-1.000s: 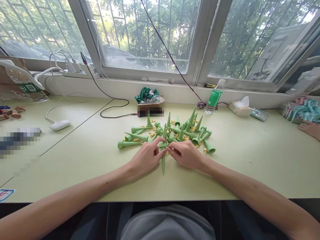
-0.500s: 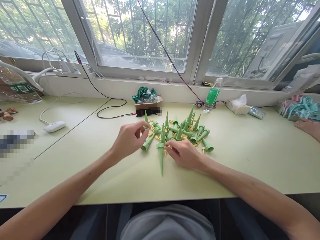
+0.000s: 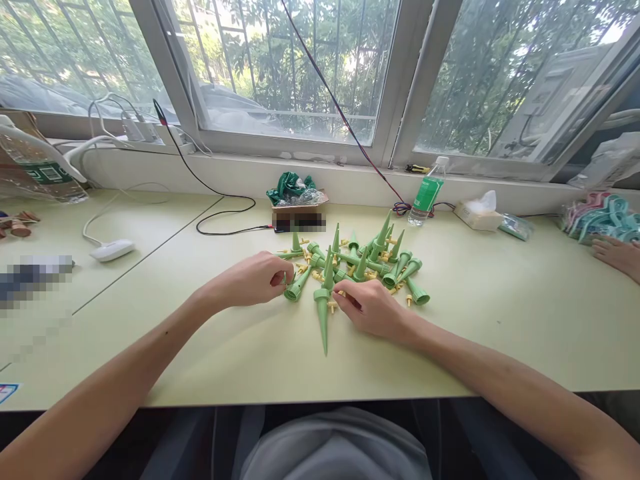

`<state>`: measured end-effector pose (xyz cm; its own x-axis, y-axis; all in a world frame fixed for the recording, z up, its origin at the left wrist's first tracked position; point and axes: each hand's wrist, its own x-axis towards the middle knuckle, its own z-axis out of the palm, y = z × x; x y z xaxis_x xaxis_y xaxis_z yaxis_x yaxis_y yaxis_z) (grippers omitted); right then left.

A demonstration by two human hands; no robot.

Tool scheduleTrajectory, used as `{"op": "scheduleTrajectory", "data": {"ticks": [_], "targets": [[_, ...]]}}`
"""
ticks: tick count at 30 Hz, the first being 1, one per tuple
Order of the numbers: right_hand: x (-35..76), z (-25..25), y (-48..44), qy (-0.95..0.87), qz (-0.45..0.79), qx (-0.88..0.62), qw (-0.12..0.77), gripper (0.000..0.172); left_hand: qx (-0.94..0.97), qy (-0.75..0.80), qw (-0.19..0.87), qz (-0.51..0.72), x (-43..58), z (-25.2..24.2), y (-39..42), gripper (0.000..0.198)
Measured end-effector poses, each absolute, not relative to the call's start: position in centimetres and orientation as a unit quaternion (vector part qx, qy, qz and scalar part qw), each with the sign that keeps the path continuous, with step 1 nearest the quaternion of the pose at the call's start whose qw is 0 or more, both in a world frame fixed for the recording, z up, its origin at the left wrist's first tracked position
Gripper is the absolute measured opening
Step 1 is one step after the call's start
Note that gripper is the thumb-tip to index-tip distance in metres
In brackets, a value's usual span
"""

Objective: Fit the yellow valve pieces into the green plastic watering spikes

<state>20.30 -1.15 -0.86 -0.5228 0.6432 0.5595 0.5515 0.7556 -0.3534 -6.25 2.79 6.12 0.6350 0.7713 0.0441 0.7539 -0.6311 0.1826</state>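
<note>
In the head view, my left hand (image 3: 257,277) is at the left edge of a pile of green plastic spikes. Its fingers are curled together close by the ribbed open end of a lying green spike (image 3: 299,284); a bit of green shows at the fingertips, but what they hold is unclear. My right hand (image 3: 371,307) rests on the table at the pile's front, fingers bent into a pinch whose contents are hidden. Beside those fingertips, a green spike (image 3: 323,320) lies with its point toward me. Small yellow fittings (image 3: 333,307) are scattered among the spikes.
Behind the pile are a small cardboard box (image 3: 300,208) holding green plastic and a phone on a black cable. A water bottle (image 3: 427,192) and a tissue box (image 3: 479,219) stand at the back right. Another person's hand (image 3: 617,250) is at the far right.
My left hand has moved slightly down and its fingers have closed in, uncovering a lying green spike behind it. My right hand stays by the front spike. The view has shifted slightly.
</note>
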Motion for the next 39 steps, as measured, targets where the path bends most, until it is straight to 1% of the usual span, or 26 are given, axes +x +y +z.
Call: {"op": "scheduleTrajectory", "data": {"ticks": [4,12,30,35,39], "targets": [[20.40,-1.00,-1.06,-0.875,0.065,-0.337,0.341,0.022,0.905,0.419,0.069,0.031,-6.12,6.19,2.70,0.013],[20.35,-1.10,-1.02,-0.880,0.055,-0.331,0.337,0.022,0.903,0.426,0.041,0.026,-5.87,5.93,2.60,0.015],[20.44,-1.11,-0.94,-0.888,0.046,-0.323,0.323,0.024,0.887,0.459,0.037,-0.020,-5.65,6.04,2.51,0.020],[20.44,-1.10,-0.84,-0.887,0.049,-0.324,0.325,0.025,0.892,0.452,0.018,0.020,-6.14,6.21,2.88,0.021],[20.45,-1.06,-0.87,-0.885,0.054,-0.329,0.326,0.025,0.877,0.461,-0.015,0.135,-5.70,6.20,2.57,0.019]]}}
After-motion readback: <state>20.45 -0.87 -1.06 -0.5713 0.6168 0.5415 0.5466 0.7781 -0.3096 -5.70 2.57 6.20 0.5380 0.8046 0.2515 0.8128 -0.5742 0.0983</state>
